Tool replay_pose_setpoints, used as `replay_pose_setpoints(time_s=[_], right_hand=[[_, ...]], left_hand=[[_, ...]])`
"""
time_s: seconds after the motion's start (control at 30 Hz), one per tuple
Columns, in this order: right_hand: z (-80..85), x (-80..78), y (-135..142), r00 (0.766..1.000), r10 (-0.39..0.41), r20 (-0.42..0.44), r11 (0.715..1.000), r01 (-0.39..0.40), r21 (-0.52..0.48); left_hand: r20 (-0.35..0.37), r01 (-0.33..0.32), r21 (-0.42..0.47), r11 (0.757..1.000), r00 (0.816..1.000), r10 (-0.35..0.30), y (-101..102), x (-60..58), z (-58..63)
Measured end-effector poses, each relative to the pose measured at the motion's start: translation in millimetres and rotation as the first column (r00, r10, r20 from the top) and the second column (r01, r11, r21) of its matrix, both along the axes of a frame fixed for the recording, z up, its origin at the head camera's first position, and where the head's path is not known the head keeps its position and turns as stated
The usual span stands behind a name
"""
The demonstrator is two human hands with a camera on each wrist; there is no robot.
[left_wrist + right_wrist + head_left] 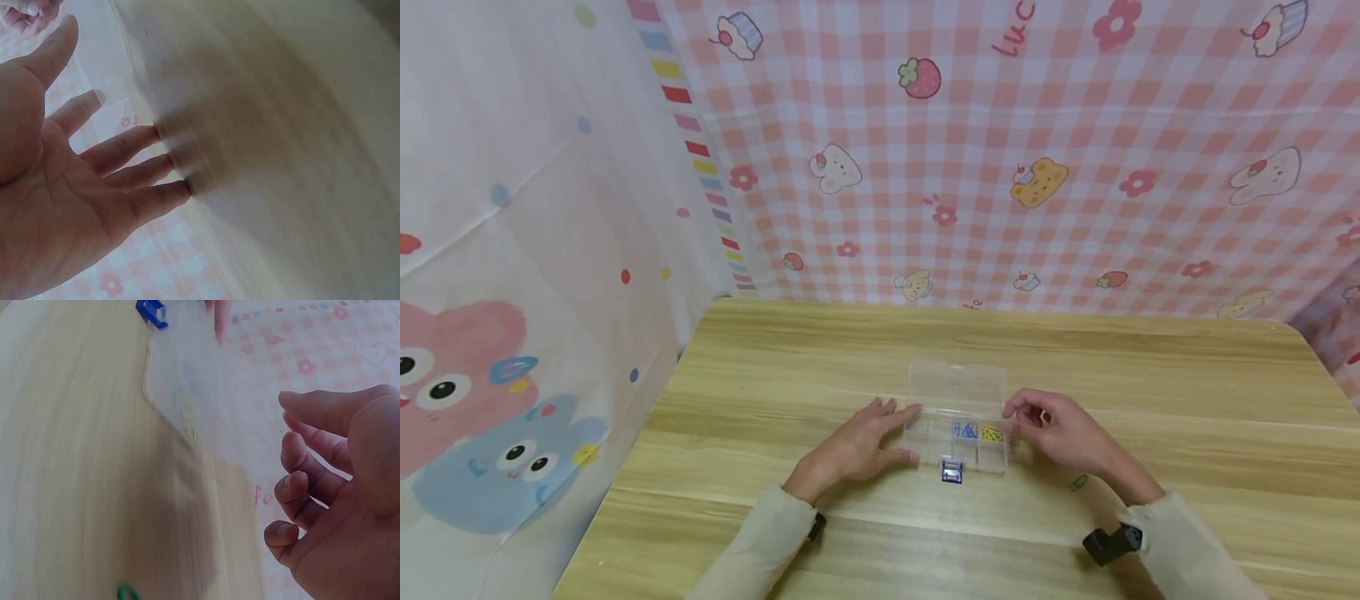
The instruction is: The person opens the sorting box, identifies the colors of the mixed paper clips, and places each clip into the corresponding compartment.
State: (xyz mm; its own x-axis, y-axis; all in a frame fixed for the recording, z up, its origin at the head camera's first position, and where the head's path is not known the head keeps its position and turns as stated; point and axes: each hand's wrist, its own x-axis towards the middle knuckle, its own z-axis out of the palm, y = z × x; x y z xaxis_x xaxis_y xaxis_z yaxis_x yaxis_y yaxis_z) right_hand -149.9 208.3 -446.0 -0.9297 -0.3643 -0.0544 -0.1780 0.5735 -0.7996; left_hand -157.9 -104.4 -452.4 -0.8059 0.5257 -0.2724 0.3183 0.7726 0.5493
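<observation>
A clear plastic compartment box (928,433) lies on the table with its lid (957,385) raised at the back. Blue paper clips (966,430) fill one compartment, and yellow paper clips (992,432) lie in the one beside it. A dark blue plastic latch-like piece (952,472) sits at the front edge. My left hand (857,442) rests at the box's left side, its fingers spread and fairly straight. At the right side is my right hand (1060,429), loosely curled, thumb near the index finger; nothing shows between them in the right wrist view.
A green paper clip (1078,482) lies on the wooden table (775,350), right of the box and below my right hand. Behind the table hangs a pink checked cloth (985,125); a white printed cloth (550,208) hangs on the left.
</observation>
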Motion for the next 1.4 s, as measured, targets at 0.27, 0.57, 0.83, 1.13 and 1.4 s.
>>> replay_pose_setpoints(time_s=[0.27, 0.57, 0.83, 1.13, 1.4], right_hand=[[0.8, 10.2, 25.8, 1.000, -0.014, 0.013, 1.000, 0.014, -0.014], [-2.5, 20.0, 50.5, 1.000, -0.028, -0.004, 1.000, 0.028, -0.001], [-7.1, 25.0, 66.9, 1.000, -0.008, 0.001, 1.000, 0.008, 0.020], [-15.6, 28.9, 80.3, 0.999, 0.032, -0.011, 0.999, -0.032, 0.036], [-22.9, 32.5, 89.8, 0.998, 0.030, -0.047, 0.997, -0.027, 0.074]], left_hand=[[-0.006, 0.004, 0.000, 1.000, 1.000, -0.004, 0.9, 1.2, 1.3], [-0.012, 0.006, 0.008, 1.000, 1.000, -0.006, 0.9, 0.5, -2.4], [-0.006, 0.004, 0.016, 1.000, 1.000, -0.004, 0.0, 0.2, -2.5], [-0.004, 0.004, 0.019, 1.000, 1.000, -0.004, 0.1, 0.7, -0.2], [-0.011, 0.014, 0.011, 1.000, 1.000, -0.014, 0.3, -1.0, -1.6]])
